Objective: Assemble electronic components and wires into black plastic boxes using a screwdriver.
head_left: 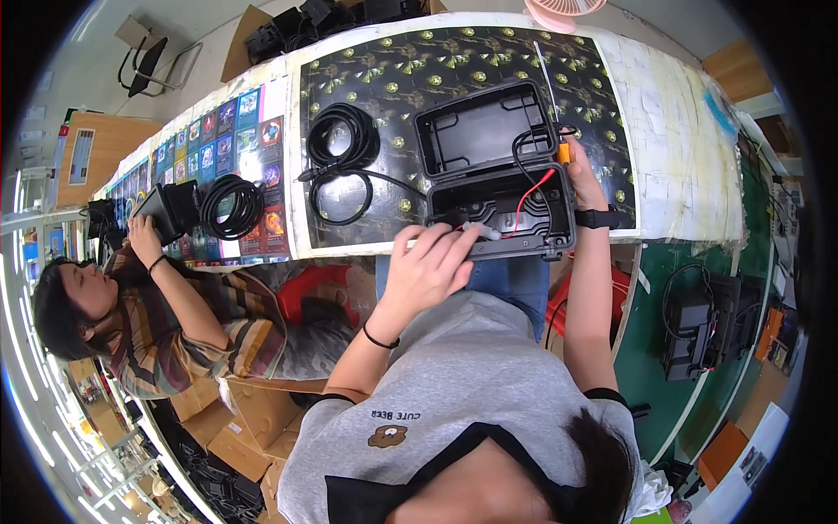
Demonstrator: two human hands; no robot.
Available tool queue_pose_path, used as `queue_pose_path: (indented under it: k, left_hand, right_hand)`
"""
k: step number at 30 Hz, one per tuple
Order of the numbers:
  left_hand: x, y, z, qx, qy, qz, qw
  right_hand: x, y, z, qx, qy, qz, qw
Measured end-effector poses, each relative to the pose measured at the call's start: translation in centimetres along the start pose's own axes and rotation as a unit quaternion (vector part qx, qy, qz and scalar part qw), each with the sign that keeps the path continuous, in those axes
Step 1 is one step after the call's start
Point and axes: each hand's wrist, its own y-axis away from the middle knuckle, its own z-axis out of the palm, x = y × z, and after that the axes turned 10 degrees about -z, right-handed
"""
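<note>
A black plastic case (485, 132) lies before me with its lid tipped back. My left hand (428, 266) is closed over the case's front wall, fingers bent inside and thumb outside. Its fingertips are at a pale, translucent wire connector (489, 232). A red wire (526, 197) arches up inside the case to a red end near the right wall. At the right side, my right hand (587, 179) is closed around an orange piece (564, 153), next to a looped black cable (518, 150); its fingers are partly hidden.
A coiled black cable (345, 144) lies left of the case on a dark patterned mat (393, 70). Farther left, a co-worker (188, 323) handles a black device (177, 210) beside another cable coil (232, 207). A pink fan (559, 12) stands at the far edge.
</note>
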Motion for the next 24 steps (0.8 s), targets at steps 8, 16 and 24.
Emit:
queue_pose_path:
  k: [8, 16, 24]
  left_hand:
    - [1.7, 0.8, 0.4, -0.051, 0.063, -0.027, 0.996]
    - [1.4, 0.2, 0.3, -0.031, 0.029, -0.056, 0.997]
    - [2.8, -0.5, 0.6, 0.009, 0.052, -0.048, 0.997]
  right_hand:
    - [-0.3, 0.4, 0.1, 0.024, -0.041, 0.036, 0.998]
    - [-0.4, 0.4, 0.3, 0.02, -0.067, 0.026, 0.997]
    - [-0.2, 0.3, 0.2, 0.023, -0.072, 0.029, 0.997]
